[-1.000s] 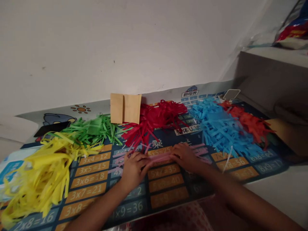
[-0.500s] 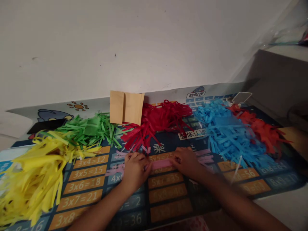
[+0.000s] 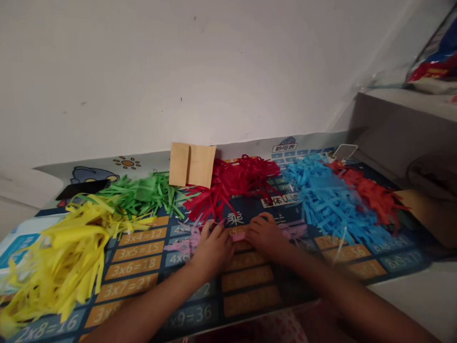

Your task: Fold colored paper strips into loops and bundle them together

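Note:
A pink fringed paper tassel (image 3: 240, 236) lies across the middle of the mat, its cut strips fanning out at both ends. My left hand (image 3: 216, 244) is closed over its left part, the fingers curled down on the paper. On the other side my right hand (image 3: 263, 233) grips the tassel with bent fingers. Only a short plain pink band shows between the two hands. Just beyond them lies a bundle of red tassels (image 3: 246, 174), its loose strips reaching toward my left hand.
Yellow tassels (image 3: 67, 252) and green tassels (image 3: 143, 193) lie to the left; blue tassels (image 3: 328, 195) and orange-red tassels (image 3: 367, 190) to the right. A folded tan card (image 3: 200, 166) stands before the wall. Beneath is a times-table mat (image 3: 135, 266). A grey box (image 3: 403, 128) stands at right.
Both hands have shifted closer together along the pink tassel, so less of its middle band shows. My left hand's fingers now lie further over it. The camera view has moved slightly.

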`<state>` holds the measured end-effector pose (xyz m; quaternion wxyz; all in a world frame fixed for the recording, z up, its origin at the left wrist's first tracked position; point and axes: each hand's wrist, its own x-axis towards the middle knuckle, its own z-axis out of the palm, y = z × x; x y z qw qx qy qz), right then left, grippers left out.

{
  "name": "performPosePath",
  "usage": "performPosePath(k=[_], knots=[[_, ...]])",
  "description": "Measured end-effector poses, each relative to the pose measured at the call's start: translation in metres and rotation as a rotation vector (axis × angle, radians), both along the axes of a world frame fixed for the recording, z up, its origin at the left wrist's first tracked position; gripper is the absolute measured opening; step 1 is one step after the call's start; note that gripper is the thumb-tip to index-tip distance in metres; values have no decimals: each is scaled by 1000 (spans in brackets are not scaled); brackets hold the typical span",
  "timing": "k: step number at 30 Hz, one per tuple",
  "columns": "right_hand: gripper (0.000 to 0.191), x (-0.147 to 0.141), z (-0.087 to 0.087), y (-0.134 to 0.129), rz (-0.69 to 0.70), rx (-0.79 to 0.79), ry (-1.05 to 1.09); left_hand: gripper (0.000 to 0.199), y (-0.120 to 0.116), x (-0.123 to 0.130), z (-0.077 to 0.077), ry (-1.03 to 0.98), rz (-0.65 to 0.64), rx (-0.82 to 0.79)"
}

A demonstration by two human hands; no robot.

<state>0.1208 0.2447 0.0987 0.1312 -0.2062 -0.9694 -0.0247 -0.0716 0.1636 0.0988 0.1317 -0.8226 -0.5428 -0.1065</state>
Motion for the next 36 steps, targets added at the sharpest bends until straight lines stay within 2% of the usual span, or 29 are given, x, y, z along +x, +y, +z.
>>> performPosePath(k=[4, 7, 9, 13, 17, 23, 27, 29, 31, 33, 36], knots=[[10, -6, 2, -6, -35, -19, -10, 16, -1, -5, -8, -3, -3, 6], [10, 3, -5, -6, -21, -38, -4, 17, -8, -15, -13, -51, -16, 24], [8, 15, -11, -2, -58, -70, 28, 16, -13, -25, -15, -160, -4, 22], [9, 31, -18, 9, -159, -253, 128, 11, -13, -39, -11, -403, 45, -129], [11, 31, -14, 15, -221, -430, 172, 17, -10, -40, -6, -501, 103, -232], [14, 22, -7, 17, -313, -498, 130, 21, -6, -35, -3, -479, 165, -273], [16, 16, -5, 19, -349, -467, 63, 22, 1, -34, -4, -402, 189, -287], [14, 15, -4, 18, -361, -433, 38, 16, 2, -33, -4, -366, 195, -265], [7, 16, -4, 17, -304, -353, 33, 6, 0, -31, -3, -305, 149, -193], [2, 19, -3, 14, -155, -229, 30, 15, -4, -27, -2, -210, 52, -108], [12, 22, -1, 10, 67, -61, -31, 21, -7, -19, -1, -83, -50, -61]])
